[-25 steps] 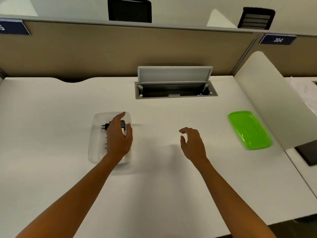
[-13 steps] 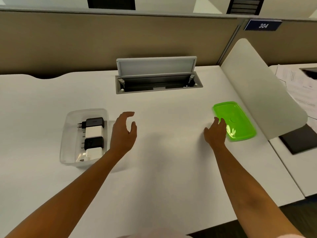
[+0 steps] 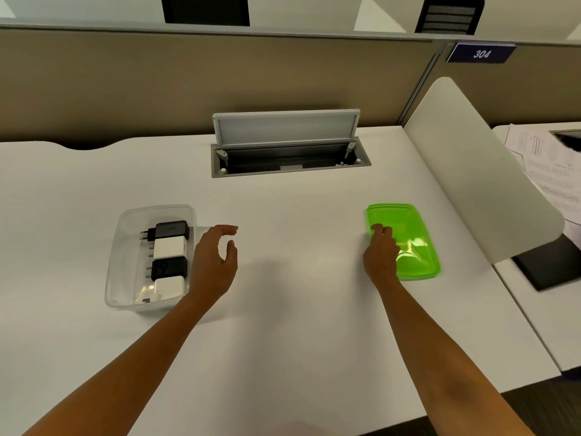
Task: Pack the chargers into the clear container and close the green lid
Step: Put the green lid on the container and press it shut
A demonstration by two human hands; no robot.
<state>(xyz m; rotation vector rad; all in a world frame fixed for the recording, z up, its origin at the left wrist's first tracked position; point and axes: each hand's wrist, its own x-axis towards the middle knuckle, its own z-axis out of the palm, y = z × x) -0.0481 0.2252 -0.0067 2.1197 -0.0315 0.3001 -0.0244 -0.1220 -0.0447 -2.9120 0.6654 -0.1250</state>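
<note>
The clear container (image 3: pixel 125 247) sits on the white desk at the left. Several chargers lie in a row inside it: a black one (image 3: pixel 171 229), a white one (image 3: pixel 169 248), another black one (image 3: pixel 169 268) and a white one (image 3: pixel 168 286). My left hand (image 3: pixel 213 265) hovers just right of the container, fingers apart and holding nothing. The green lid (image 3: pixel 408 243) lies on the desk at the right. My right hand (image 3: pixel 380 253) is on the lid's left edge with the fingers curled over it; the thumb is hidden.
An open cable hatch (image 3: pixel 289 158) with a raised grey flap sits at the desk's back centre. A white curved divider (image 3: pixel 478 184) stands just right of the lid. Papers (image 3: pixel 547 165) and a dark flat object (image 3: pixel 553 272) lie on the neighbouring desk.
My left hand has come off the container and moved to its right side. My right hand has travelled right across the desk and landed on the green lid's left edge.
</note>
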